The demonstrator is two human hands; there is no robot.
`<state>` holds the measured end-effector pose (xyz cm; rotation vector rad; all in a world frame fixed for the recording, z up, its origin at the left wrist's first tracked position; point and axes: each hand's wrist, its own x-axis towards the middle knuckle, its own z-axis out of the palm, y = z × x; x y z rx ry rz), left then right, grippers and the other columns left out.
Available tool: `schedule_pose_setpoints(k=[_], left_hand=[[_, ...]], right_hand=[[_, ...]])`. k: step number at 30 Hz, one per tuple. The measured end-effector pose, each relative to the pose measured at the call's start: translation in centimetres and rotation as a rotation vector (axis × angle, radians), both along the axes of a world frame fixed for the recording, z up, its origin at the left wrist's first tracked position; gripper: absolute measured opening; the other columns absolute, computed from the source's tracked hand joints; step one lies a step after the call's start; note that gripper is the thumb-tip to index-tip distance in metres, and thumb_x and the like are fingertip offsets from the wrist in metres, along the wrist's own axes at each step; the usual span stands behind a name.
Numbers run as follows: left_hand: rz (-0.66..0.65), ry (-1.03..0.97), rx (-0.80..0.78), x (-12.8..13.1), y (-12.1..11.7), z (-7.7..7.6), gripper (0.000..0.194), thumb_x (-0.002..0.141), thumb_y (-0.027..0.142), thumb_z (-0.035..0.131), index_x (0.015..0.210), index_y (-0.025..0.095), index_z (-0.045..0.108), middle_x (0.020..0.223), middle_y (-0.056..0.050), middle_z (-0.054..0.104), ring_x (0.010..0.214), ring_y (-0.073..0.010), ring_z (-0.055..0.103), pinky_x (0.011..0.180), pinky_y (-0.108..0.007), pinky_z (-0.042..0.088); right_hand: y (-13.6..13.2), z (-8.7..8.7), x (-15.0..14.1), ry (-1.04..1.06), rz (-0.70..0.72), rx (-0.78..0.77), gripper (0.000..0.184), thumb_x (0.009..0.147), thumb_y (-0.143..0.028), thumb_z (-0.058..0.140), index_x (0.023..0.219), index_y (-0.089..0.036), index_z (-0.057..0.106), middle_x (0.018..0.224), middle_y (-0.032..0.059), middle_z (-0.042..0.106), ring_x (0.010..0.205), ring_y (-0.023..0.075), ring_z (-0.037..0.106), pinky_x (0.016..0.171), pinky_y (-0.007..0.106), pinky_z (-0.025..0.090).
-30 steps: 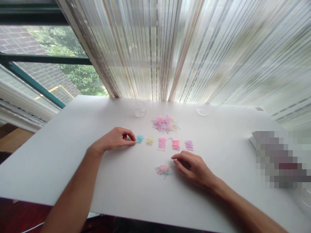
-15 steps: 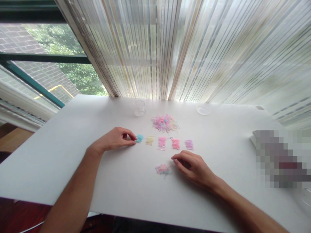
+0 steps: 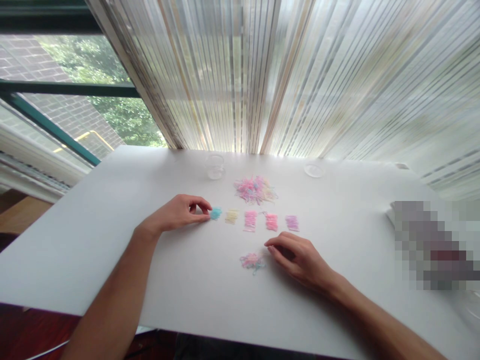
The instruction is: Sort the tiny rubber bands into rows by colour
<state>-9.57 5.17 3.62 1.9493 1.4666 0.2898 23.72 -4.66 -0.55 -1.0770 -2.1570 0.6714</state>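
Observation:
Small pastel rubber bands lie on a white table (image 3: 112, 240). A row of sorted piles runs left to right: blue pile (image 3: 215, 213), yellow pile (image 3: 231, 216), two pink piles (image 3: 250, 220), purple pile (image 3: 292, 223). My left hand (image 3: 180, 212) rests on the table with fingertips pinched at the blue pile's left edge. My right hand (image 3: 298, 257) lies curled just right of a small mixed clump (image 3: 252, 261), fingertips close to it. A larger mixed heap (image 3: 255, 189) sits behind the row.
A clear plastic cup (image 3: 215, 166) and a clear round lid (image 3: 314, 170) stand near the table's far edge, under a striped sheer curtain. A blurred-out object (image 3: 435, 245) lies at the right. A window is at the left.
My left hand's fingers have crept slightly toward the blue pile. The right hand has stayed where it was.

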Motion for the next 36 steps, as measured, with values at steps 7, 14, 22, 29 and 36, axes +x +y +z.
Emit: schedule_pose_setpoints(k=[7, 14, 22, 29, 36], left_hand=[[0.006, -0.012, 0.016, -0.2, 0.1, -0.4, 0.036, 0.075, 0.051, 0.073, 0.095, 0.021, 0.078, 0.070, 0.001, 0.063, 0.061, -0.0128, 0.047, 0.055, -0.022, 0.038], [0.004, -0.009, 0.023, -0.2, 0.2, -0.4, 0.036, 0.077, 0.051, 0.072, 0.096, 0.021, 0.078, 0.071, 0.000, 0.063, 0.061, -0.0129, 0.046, 0.055, -0.022, 0.037], [0.030, -0.013, 0.044, -0.2, 0.2, -0.5, 0.037, 0.077, 0.053, 0.072, 0.095, 0.021, 0.077, 0.066, 0.002, 0.056, 0.059, -0.0121, 0.043, 0.053, -0.022, 0.034], [0.052, -0.044, 0.161, -0.1, 0.2, -0.8, 0.036, 0.080, 0.053, 0.069, 0.086, 0.019, 0.076, 0.059, 0.004, 0.044, 0.055, -0.0110, 0.037, 0.051, -0.022, 0.030], [0.084, -0.104, 0.298, 0.8, -0.5, -0.3, 0.038, 0.084, 0.052, 0.064, 0.079, 0.016, 0.076, 0.056, 0.004, 0.047, 0.052, -0.0100, 0.035, 0.050, -0.022, 0.030]], right_hand=[[0.0, -0.1, 0.0, 0.009, 0.004, 0.005, 0.018, 0.100, -0.022, 0.051, 0.097, -0.020, 0.069, 0.078, 0.0035, 0.067, 0.066, 0.0138, 0.061, 0.063, 0.025, 0.050], [0.0, -0.1, 0.0, 0.012, 0.006, -0.003, 0.017, 0.099, -0.021, 0.053, 0.097, -0.019, 0.070, 0.079, 0.0032, 0.067, 0.066, 0.0135, 0.061, 0.063, 0.025, 0.049], [-0.1, 0.0, 0.1, 0.003, 0.010, -0.011, 0.018, 0.100, -0.022, 0.052, 0.098, -0.020, 0.070, 0.081, 0.0039, 0.069, 0.066, 0.0137, 0.061, 0.063, 0.025, 0.050], [0.0, -0.2, 0.1, 0.016, 0.016, -0.002, 0.017, 0.099, -0.021, 0.052, 0.097, -0.019, 0.070, 0.079, 0.0034, 0.067, 0.066, 0.0135, 0.060, 0.063, 0.025, 0.049], [0.0, -0.4, 0.1, 0.028, 0.007, 0.003, 0.016, 0.099, -0.020, 0.053, 0.098, -0.019, 0.069, 0.080, 0.0035, 0.068, 0.066, 0.0134, 0.060, 0.064, 0.025, 0.048]])
